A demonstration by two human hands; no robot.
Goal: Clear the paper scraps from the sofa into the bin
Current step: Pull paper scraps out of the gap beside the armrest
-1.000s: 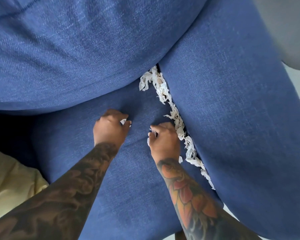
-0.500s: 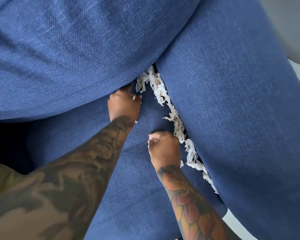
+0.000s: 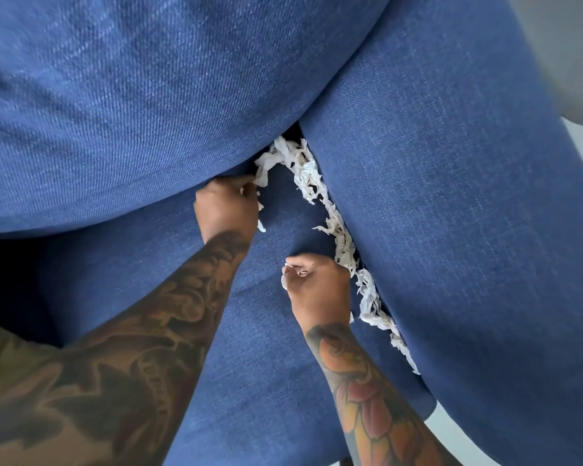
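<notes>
We look down on a blue sofa (image 3: 468,230) that fills nearly the whole view: its back cushion (image 3: 132,95) bulges across the top left, the seat (image 3: 256,381) runs down the middle, and the arm rises on the right. Our two tattooed forearms reach in from the bottom edge over the seat. A long line of white paper scraps (image 3: 337,230) lies in the crease between seat and arm, running from the corner under the back cushion down toward the lower right. Our left hand (image 3: 228,206) is up at that corner, against the underside of the back cushion, its fingers curled round a bunch of scraps at the upper end of the line, with a few white bits showing below its palm. Our right hand (image 3: 317,287) is clenched lower on the seat, just beside the middle of the line, with small white scraps pinched in its fingers.
</notes>
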